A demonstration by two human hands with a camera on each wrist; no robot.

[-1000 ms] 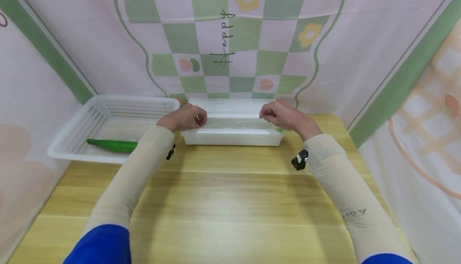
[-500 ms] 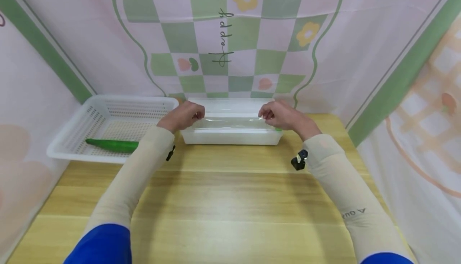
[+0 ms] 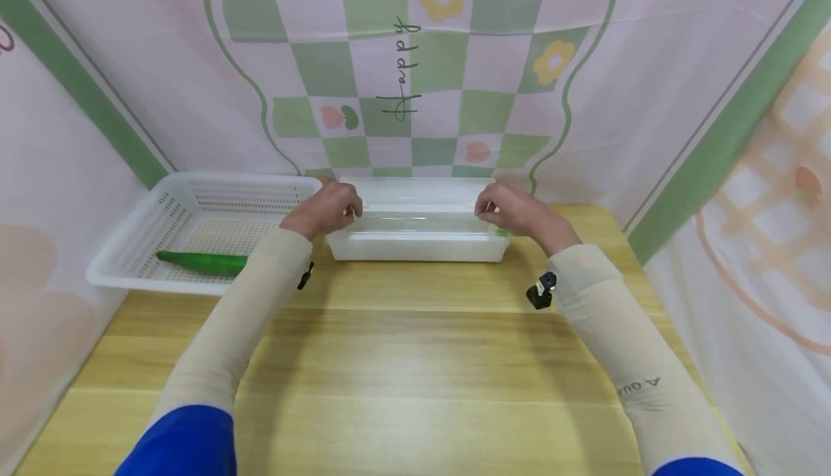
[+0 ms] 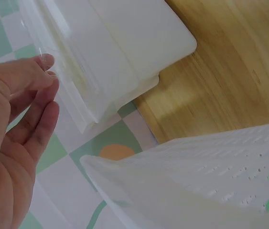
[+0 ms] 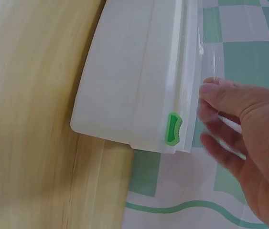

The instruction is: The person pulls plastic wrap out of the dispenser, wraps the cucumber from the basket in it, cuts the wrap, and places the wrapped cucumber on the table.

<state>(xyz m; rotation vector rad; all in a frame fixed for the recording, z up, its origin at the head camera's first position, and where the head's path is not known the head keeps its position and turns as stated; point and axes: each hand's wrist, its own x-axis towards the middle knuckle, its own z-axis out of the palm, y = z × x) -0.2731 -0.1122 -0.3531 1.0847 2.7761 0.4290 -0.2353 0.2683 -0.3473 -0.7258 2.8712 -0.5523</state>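
A long white cling film dispenser (image 3: 418,248) stands at the back of the table with its lid (image 3: 415,189) raised behind it. Clear cling film (image 3: 415,222) is stretched across its top. My left hand (image 3: 327,209) pinches the film near the left end, thumb against the index finger (image 4: 48,61). At the opposite end my right hand (image 3: 514,210) pinches it too, the other fingers loosely curled. The right wrist view shows the film running up from the thumb and index fingertips. A green slide cutter (image 5: 173,129) sits at the dispenser's right end, below my right hand.
To the left stands a white perforated basket (image 3: 104,270), close beside my left forearm. A long green vegetable, like a cucumber (image 3: 201,262), lies in it, partly hidden by the sleeve. A patterned cloth (image 3: 435,72) hangs right behind the dispenser.
Both hands lifted the film slightly off the dispenser's top. Since then they have moved a little apart, the left hand leftward and the right hand rightward.
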